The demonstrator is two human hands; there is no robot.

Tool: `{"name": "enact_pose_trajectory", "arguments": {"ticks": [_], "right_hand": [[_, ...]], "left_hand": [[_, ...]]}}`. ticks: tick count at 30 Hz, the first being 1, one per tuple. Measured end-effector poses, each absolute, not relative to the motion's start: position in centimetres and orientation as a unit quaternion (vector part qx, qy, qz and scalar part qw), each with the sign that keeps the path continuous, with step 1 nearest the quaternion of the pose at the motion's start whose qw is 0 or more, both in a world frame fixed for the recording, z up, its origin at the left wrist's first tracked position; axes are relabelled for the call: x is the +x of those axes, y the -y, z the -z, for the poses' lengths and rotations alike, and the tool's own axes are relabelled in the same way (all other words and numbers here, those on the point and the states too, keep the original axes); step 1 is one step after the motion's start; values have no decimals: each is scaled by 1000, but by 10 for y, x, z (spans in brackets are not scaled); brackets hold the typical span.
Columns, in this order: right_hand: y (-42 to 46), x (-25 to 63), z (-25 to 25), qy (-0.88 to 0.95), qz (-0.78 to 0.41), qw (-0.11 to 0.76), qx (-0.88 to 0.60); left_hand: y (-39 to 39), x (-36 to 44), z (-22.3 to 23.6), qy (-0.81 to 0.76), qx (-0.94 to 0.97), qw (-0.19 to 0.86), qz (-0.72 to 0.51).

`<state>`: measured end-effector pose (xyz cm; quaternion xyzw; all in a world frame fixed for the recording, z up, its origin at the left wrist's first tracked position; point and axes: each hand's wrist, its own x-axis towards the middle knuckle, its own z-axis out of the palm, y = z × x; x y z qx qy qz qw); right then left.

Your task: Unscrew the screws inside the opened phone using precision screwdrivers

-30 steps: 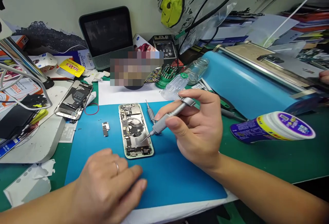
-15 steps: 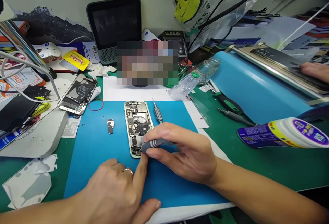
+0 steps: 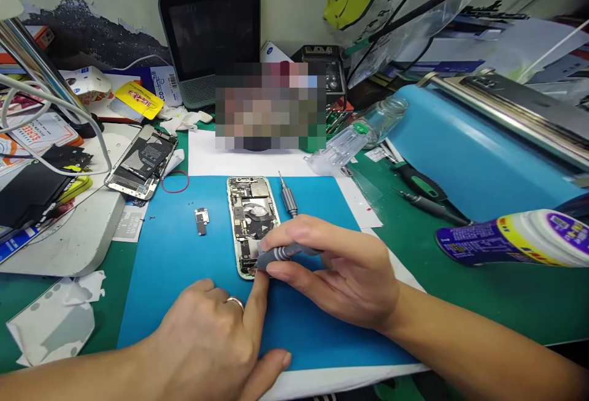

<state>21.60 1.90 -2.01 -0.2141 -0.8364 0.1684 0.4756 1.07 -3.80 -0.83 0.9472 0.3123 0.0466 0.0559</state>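
Head view: my right fingers (image 3: pixel 308 227), clamped on a screwdriver (image 3: pixel 281 255), and half-spread left fingers (image 3: pixel 258 303) have come to the near end of the phone (image 3: pixel 250 210), whose long axis points away, slightly left, ending at the mat's (image 3: pixel 177 260) far edge.

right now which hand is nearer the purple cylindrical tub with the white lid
Right. The right hand is left of the tub, apart from it; the left hand is farther left.

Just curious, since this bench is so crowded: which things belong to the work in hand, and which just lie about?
In use: opened phone; gray screwdriver in the right hand; blue mat.
Apparently just lying about: purple tub; yellow packet; glass jar.
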Motion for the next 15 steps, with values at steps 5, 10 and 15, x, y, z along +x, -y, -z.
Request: {"name": "enact_pose_trajectory", "arguments": {"ticks": [5,10,15], "right_hand": [[-20,216,16,853,-144,463,-192],[-17,215,11,857,-153,452,-196],[-18,214,9,860,-140,455,-181]], "left_hand": [[39,11,8,-317,946,56,-42],[37,11,9,-315,946,53,-48],[37,11,9,-319,945,56,-40]]}}
